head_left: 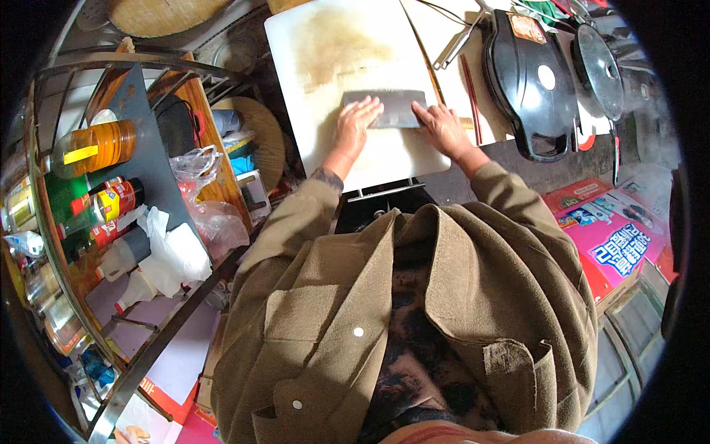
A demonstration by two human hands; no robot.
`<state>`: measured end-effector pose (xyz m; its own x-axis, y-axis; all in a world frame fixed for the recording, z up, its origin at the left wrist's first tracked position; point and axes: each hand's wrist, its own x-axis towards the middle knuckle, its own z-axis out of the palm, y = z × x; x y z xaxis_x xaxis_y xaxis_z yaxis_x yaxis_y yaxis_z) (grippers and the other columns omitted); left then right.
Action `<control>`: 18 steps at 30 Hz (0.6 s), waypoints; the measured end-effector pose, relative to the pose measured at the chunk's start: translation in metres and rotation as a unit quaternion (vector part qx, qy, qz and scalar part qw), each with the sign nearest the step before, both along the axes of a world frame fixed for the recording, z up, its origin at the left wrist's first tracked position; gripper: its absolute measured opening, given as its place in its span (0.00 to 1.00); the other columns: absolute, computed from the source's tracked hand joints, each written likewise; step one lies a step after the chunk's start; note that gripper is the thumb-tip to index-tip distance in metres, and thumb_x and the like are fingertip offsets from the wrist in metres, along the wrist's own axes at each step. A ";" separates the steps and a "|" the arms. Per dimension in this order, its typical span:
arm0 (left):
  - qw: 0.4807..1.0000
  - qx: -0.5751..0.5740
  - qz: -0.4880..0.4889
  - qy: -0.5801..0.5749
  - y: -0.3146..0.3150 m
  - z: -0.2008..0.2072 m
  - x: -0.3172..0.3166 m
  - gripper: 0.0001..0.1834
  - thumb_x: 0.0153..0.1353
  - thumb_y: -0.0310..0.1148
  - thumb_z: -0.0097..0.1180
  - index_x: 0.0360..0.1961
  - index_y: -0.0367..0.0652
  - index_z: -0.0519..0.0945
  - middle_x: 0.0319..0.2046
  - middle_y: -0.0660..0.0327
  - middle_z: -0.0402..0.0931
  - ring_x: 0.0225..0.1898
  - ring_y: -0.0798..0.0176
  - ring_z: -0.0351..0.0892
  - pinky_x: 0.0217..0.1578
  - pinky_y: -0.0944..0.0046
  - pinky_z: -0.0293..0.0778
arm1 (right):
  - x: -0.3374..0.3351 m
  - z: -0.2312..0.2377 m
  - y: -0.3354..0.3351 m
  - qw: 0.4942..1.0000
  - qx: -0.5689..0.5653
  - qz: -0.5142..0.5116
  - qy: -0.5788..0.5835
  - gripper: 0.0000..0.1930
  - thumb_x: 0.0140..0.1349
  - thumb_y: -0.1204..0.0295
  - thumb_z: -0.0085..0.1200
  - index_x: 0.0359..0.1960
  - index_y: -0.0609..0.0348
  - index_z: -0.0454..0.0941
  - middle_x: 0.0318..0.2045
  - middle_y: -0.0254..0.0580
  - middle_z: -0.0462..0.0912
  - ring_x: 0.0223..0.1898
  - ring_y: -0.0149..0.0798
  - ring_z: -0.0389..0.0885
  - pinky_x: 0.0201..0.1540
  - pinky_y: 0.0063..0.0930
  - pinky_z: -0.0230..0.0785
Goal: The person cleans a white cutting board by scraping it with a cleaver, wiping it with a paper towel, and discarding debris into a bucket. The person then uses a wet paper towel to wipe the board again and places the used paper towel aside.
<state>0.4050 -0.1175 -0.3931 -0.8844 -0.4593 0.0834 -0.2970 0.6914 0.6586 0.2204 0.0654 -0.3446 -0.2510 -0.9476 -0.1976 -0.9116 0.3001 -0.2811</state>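
A wide-bladed cleaver (399,108) lies sideways across a large white cutting board (318,111). At its right end my right hand (446,132) is closed round the handle, with the thumb or a finger along the blade. My left hand (355,126) rests at the blade's left end, its fingers stretched out over the dark metal. A pale, thin edge of something (362,78) shows just beyond the blade; its kind is unclear. The board's far part has a brownish stain (344,55).
Right of the board are a pair of reddish chopsticks (470,96), a black electric griddle (529,85) and a lidded pan (597,70). A metal rack (148,374) on the left holds bottles, including an amber oil bottle (103,148), and plastic bags (222,229). A pink box (629,237) stands at right.
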 end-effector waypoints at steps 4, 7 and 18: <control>0.998 -0.047 0.049 0.000 -0.034 0.021 -0.004 0.21 0.67 0.21 0.47 0.58 0.51 0.81 0.61 0.59 0.76 0.66 0.57 0.71 0.67 0.52 0.63 | -0.010 0.011 -0.030 0.996 -0.056 -0.003 0.062 0.28 0.65 0.71 0.53 0.68 0.46 0.67 0.40 0.41 0.75 0.47 0.44 0.74 0.53 0.43 0.66; 0.988 -0.082 0.122 0.052 -0.028 0.048 0.033 0.31 0.60 0.16 0.50 0.66 0.43 0.72 0.69 0.50 0.64 0.70 0.50 0.63 0.69 0.51 0.60 | -0.003 0.023 -0.029 0.993 -0.087 -0.012 0.079 0.27 0.64 0.71 0.54 0.67 0.46 0.69 0.39 0.39 0.75 0.47 0.43 0.74 0.52 0.42 0.66; 0.903 0.114 0.411 -0.039 -0.004 0.009 0.162 0.42 0.64 0.35 0.59 0.74 0.36 0.52 0.74 0.43 0.50 0.75 0.44 0.50 0.73 0.54 0.49 | 0.021 0.040 -0.031 0.987 -0.129 -0.012 0.093 0.29 0.61 0.73 0.55 0.66 0.50 0.70 0.40 0.39 0.76 0.47 0.43 0.73 0.53 0.40 0.65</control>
